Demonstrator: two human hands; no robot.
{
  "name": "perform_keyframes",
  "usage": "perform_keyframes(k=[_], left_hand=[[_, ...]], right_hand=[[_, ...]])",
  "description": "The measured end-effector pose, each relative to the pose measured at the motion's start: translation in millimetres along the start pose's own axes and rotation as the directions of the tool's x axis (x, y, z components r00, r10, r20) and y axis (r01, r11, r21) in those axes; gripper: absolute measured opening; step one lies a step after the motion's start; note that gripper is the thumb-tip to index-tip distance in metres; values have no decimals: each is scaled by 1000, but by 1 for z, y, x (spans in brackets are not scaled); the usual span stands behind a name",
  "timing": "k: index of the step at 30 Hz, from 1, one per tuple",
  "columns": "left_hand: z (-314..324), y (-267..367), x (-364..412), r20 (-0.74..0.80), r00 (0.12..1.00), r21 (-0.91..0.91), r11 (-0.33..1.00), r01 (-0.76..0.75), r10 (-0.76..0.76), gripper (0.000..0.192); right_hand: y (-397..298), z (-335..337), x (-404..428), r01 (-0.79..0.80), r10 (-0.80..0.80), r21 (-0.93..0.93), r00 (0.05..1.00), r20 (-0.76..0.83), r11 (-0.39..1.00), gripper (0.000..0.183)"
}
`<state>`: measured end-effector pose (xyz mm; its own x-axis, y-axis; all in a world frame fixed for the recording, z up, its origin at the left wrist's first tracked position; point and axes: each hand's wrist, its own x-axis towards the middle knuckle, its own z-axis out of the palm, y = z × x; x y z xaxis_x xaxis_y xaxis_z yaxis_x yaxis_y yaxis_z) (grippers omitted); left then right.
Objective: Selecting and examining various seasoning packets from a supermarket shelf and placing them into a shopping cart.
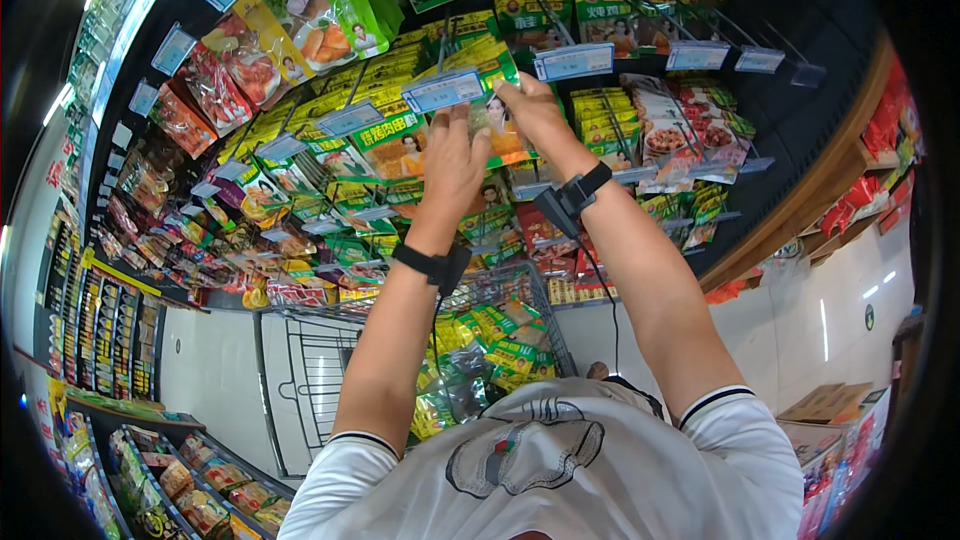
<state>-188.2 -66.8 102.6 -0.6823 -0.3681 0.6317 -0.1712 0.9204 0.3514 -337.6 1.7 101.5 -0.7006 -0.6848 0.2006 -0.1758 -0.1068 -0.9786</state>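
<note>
My right hand (538,116) pinches the upper right edge of a green and yellow seasoning packet (496,120) on a display hook. My left hand (456,165) is at the packet's left side, its fingertips just below a blue-edged price tag (441,92). The tag hides part of the packet, and whether the left fingers grip it is unclear. Left of that hand hangs another seasoning packet (390,136) with a person printed on it. Black bands with small devices and cables circle both wrists.
A wire shopping cart (541,315) below my arms holds many yellow-green packets (510,345). Hooks with price tags (574,61) jut from the dark display rack (787,112). A wooden shelf edge (802,202) curves at right. Cardboard boxes (821,405) sit at lower right.
</note>
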Motion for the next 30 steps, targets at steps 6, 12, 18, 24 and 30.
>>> perform_keyframes(k=[6,12,18,24,30], left_hand=[[28,-7,26,15,999,-31,998,47,-47,57],[51,-16,54,-69,992,167,982,-93,106,57],[61,-40,76,-62,996,133,988,74,-66,51],[65,-36,92,37,988,117,982,147,-153,44],[42,-11,60,48,997,168,984,-66,58,43]], right_hand=[[-1,1,24,-237,230,-26,961,-153,971,43],[15,-3,56,21,-18,34,995,-95,999,36],[13,8,75,-73,72,19,997,32,997,30],[69,3,127,63,-109,-231,976,-191,971,35],[68,-6,108,50,-77,-268,993,-93,962,44]])
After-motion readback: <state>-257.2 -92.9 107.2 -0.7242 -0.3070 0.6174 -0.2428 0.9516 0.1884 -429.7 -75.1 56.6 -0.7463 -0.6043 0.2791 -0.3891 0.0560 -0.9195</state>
